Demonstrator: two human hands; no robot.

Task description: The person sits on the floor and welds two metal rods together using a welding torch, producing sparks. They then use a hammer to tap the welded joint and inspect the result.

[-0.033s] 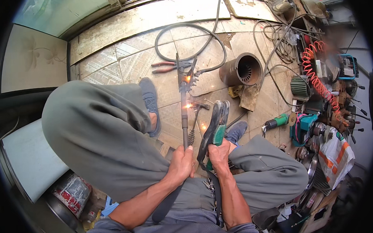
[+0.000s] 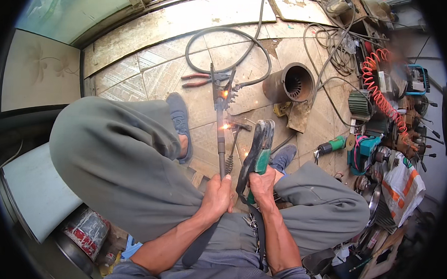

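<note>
My left hand (image 2: 218, 194) is closed around the near end of a dark metal shaft (image 2: 221, 152), which points away from me over the floor. An orange glow shows partway along it. At its far end sits a jagged, dark clamp (image 2: 219, 94) joined to a looped cable, also with a bright spot. Close to the shaft lies a chipping hammer (image 2: 229, 164) with a coiled-wire handle. My right hand (image 2: 263, 183) grips a green-and-black hand tool (image 2: 262, 160), its exact kind unclear, tilted upward just right of the shaft. A small glow shows between tool and shaft.
Red-handled pliers (image 2: 197, 81) lie beyond the clamp, inside the cable loop (image 2: 187, 50). A rusty metal cylinder (image 2: 276, 87) stands right of them. Farther right are a green angle grinder (image 2: 337, 143), an orange coiled hose (image 2: 381, 90) and cluttered tools. A paint-stained bucket (image 2: 88, 230) sits lower left.
</note>
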